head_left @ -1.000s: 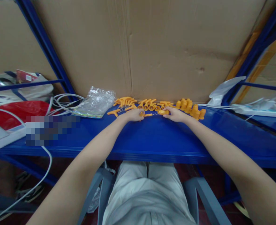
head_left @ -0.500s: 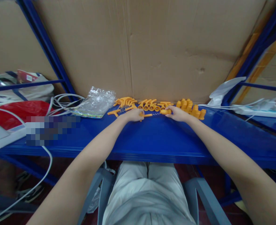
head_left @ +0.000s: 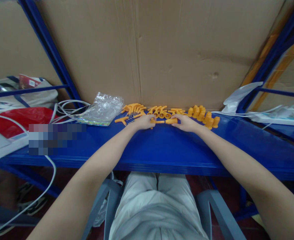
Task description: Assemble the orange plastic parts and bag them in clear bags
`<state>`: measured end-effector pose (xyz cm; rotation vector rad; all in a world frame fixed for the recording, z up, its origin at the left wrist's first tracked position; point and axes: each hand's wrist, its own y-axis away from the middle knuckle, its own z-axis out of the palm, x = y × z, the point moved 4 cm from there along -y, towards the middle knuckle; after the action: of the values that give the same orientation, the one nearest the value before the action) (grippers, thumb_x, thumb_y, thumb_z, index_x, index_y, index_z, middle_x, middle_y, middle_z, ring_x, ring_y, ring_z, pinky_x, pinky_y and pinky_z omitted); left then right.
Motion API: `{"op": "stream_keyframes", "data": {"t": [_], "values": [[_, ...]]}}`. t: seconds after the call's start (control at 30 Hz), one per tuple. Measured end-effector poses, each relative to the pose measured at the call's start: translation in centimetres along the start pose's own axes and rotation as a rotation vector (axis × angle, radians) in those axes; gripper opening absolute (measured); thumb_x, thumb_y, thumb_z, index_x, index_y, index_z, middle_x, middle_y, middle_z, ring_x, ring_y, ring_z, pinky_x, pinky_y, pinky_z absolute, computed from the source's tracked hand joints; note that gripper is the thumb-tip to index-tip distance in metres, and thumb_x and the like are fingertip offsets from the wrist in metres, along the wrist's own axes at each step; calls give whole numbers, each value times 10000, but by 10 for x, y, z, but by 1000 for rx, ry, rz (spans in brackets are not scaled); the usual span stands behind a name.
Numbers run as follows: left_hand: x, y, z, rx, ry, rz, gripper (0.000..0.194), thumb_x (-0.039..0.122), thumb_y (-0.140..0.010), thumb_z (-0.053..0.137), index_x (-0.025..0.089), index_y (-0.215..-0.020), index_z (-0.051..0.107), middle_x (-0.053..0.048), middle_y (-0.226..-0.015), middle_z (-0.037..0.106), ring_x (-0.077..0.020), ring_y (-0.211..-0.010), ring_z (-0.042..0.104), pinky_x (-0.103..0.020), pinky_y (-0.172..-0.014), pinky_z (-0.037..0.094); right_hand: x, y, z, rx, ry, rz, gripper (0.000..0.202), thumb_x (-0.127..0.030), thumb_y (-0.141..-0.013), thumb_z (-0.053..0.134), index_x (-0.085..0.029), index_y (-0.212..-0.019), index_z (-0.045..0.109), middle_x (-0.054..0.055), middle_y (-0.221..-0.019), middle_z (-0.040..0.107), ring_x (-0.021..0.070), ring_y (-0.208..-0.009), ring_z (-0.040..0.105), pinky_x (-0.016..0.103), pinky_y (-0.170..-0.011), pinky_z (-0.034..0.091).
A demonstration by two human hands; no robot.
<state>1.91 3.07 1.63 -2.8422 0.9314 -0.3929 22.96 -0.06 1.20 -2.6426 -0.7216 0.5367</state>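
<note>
My left hand (head_left: 145, 122) is closed on the handle of an orange corkscrew-like piece (head_left: 159, 122), whose threaded end points right. My right hand (head_left: 185, 123) grips an orange sleeve (head_left: 171, 121). The metal tip of the piece reaches the sleeve's left end; whether it is inside I cannot tell. Behind my hands lie several orange T-handled pieces in a row (head_left: 161, 115). More orange handles (head_left: 133, 108), some with metal spirals, lie at the back left. To the right of my right hand stand several orange sleeves (head_left: 201, 115).
A clear plastic bag (head_left: 102, 110) lies on the blue table (head_left: 166, 146) at the left, near white cables (head_left: 62, 111) and a red bag (head_left: 22, 120). A cardboard sheet (head_left: 161, 56) stands behind. White plastic (head_left: 239, 96) and a power strip (head_left: 276, 118) sit right.
My right hand has moved left with the orange sleeve, closing the gap to the spiral tip. My left hand stays almost in place with its piece.
</note>
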Motion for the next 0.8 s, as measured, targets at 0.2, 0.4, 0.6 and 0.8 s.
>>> {"op": "stream_keyframes", "data": {"t": [0.2,0.4,0.6,0.8], "values": [[4,1,-2,117,23,-3,400,227,-787,572,173,-1183,564,-28,-841,679,-165,-723,614,-269,-719,460,-5,0,-3,59,-24,-15,325,-219,-838,629,-157,-1153,679,122,-1187,695,268,-1088,650,423,-987,474],[8,5,-6,118,29,-6,403,250,-794,618,169,-1181,546,-48,-878,676,-183,-762,614,-290,-751,462,-2,0,-2,61,-88,30,367,-255,-847,628,-165,-1202,657,131,-1207,683,285,-1107,641,472,-1013,460],[9,5,-7,111,4,-20,397,254,-796,631,174,-1174,545,-43,-858,670,-199,-790,628,-288,-749,457,13,-1,0,-65,-320,68,499,-195,-785,681,-179,-1270,566,140,-1363,570,247,-1184,608,423,-1005,496],[7,3,-5,144,-34,-17,388,269,-796,645,168,-1161,557,-39,-817,671,-210,-765,640,-290,-719,458,28,-4,1,-78,-635,205,276,-251,-832,687,-161,-1078,597,124,-1074,711,227,-999,696,458,-973,520]]}}
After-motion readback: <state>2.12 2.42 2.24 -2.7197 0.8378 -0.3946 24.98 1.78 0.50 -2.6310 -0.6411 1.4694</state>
